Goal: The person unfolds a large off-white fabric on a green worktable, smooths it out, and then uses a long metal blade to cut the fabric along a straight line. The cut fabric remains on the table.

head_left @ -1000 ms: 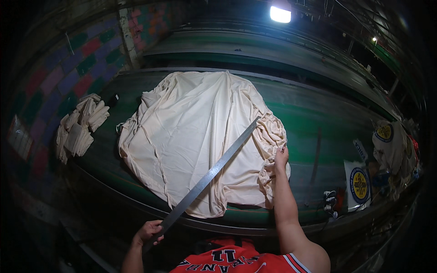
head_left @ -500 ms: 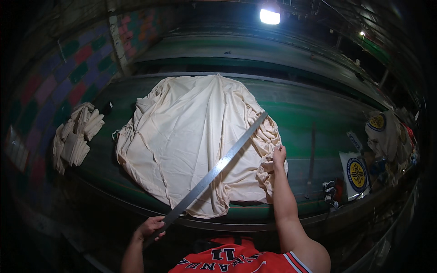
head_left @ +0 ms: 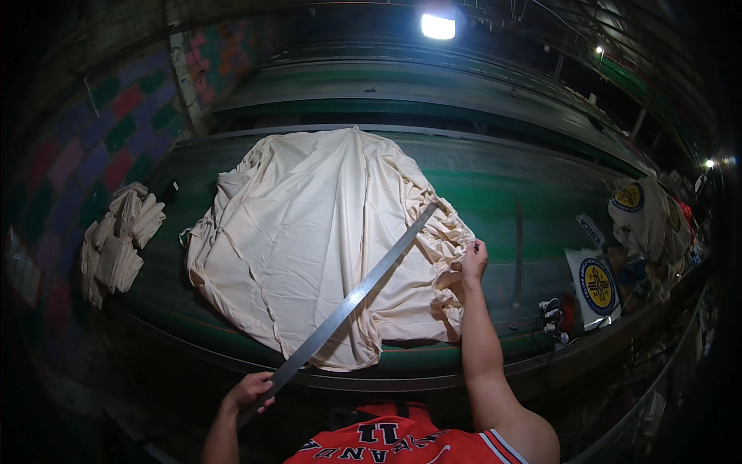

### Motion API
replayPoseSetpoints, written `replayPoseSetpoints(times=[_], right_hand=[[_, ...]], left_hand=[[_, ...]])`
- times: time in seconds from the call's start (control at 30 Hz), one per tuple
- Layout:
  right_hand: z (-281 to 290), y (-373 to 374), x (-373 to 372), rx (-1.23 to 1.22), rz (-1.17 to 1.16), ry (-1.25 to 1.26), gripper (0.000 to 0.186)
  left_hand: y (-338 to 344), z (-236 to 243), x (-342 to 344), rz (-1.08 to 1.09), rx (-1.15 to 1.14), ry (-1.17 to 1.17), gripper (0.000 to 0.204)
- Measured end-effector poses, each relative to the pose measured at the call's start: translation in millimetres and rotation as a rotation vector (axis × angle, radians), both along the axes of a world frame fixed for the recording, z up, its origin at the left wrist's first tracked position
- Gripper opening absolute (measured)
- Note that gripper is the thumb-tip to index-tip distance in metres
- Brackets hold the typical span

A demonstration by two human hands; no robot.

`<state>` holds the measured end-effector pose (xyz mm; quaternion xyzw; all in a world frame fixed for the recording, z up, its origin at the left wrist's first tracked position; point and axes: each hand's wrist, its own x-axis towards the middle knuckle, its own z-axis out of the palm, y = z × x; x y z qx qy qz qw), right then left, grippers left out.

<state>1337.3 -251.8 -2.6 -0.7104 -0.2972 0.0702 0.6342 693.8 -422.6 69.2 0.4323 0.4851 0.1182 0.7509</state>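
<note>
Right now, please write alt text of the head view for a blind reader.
A person's left hand holds a long metal strip slanting across cream cloth spread on a green table; the right hand pinches the cloth's bunched edge.

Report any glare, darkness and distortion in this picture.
Head view: the big lamp glares white, and the metal strip catches a bright reflection; head view: the corners sink into black; head view: the green table's near edge bows.

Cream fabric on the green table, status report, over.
Left hand gripping long, flat silver metal bar. Right hand pinching right edge of wrinkled cream fabric. Bar slants across fabric.
</note>
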Motion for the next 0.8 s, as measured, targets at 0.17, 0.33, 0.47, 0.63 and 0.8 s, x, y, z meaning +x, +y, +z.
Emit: replayPoseSetpoints(times=[0.17,0.33,0.47,0.63,0.8], right_hand=[[21,-16,-41,0.046,0.275,-0.094,0.021],[30,-18,-49,-0.073,0.281,-0.139,0.028],[39,-25,-31,-0.089,0.272,-0.145,0.034],[40,-27,0,-0.204,0.216,-0.152,0.052],[27,-25,30,-0.350,0.211,-0.158,0.062]], left_hand=[[31,-24,46,-0.049,0.064,-0.045,0.030],[79,-55,135,-0.021,0.123,-0.228,0.032],[126,-57,213,-0.056,0.203,-0.320,0.031],[171,-44,328,-0.021,0.245,-0.368,0.030],[209,-32,442,-0.022,0.277,-0.532,0.026]])
